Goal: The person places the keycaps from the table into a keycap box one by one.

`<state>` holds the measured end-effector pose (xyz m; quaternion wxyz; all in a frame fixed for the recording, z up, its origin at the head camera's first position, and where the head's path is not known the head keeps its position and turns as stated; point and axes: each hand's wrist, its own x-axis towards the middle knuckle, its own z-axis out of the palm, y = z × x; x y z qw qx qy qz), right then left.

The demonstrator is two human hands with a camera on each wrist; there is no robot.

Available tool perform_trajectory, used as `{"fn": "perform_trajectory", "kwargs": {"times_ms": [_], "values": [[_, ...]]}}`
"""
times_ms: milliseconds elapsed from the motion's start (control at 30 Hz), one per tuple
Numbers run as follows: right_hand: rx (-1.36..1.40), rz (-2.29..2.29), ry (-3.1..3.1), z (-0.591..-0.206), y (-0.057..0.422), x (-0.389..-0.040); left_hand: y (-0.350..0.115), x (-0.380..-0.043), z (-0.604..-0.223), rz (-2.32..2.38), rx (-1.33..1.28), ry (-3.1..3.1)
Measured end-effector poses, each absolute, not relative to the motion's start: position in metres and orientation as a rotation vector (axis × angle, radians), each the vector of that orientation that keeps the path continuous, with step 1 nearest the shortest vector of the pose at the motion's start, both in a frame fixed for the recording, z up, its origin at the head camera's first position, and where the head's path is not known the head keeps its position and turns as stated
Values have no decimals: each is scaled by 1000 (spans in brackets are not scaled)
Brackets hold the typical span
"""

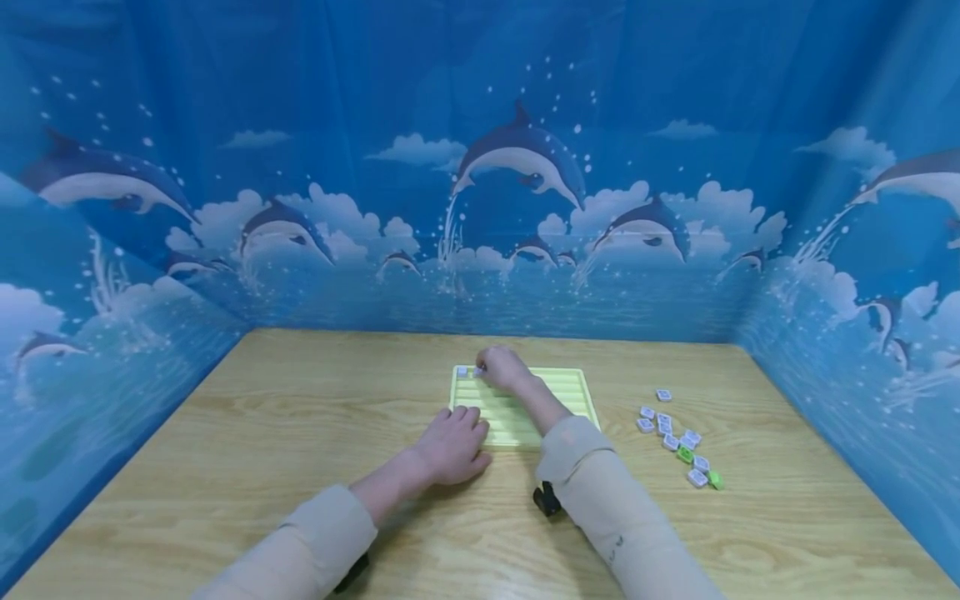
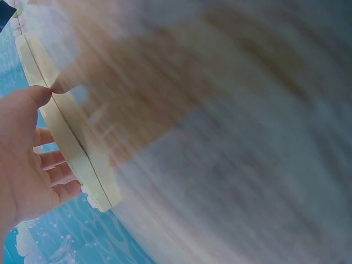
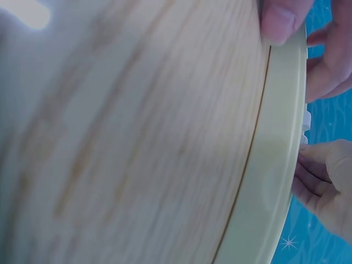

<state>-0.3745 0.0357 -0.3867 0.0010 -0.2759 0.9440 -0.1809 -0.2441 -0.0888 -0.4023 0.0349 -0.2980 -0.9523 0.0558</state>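
Observation:
A pale yellow-green ridged tray (image 1: 517, 417) lies on the wooden table. My left hand (image 1: 453, 446) grips its near left corner, the thumb (image 2: 39, 97) against the front wall and the fingers over the rim. Up at the far left of the tray, my right hand (image 1: 504, 367) pinches a small white tile (image 1: 477, 372) with its fingertips. Another white tile (image 1: 462, 372) sits in the tray's far left corner. In the right wrist view, white tiles (image 3: 306, 120) show past the tray rim beside the right hand's fingertips. The right forearm crosses over the tray.
To the right of the tray lies a loose scatter of several white tiles (image 1: 664, 423) with dark marks. Green tiles (image 1: 686, 455) lie among them. A blue dolphin-print curtain (image 1: 480, 275) stands behind the table (image 1: 337, 400) and at both sides.

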Motion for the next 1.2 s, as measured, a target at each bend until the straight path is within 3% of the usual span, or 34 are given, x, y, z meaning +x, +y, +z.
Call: {"fn": "perform_trajectory", "kwargs": {"times_ms": [767,1200], "values": [[-931,-485,2967,-384,38,-372,-85,-244,-402,176,-936,-2896],[-944,-546,2897,-370,64,-368,-88,-243,-400,134,-929,-2930]]}}
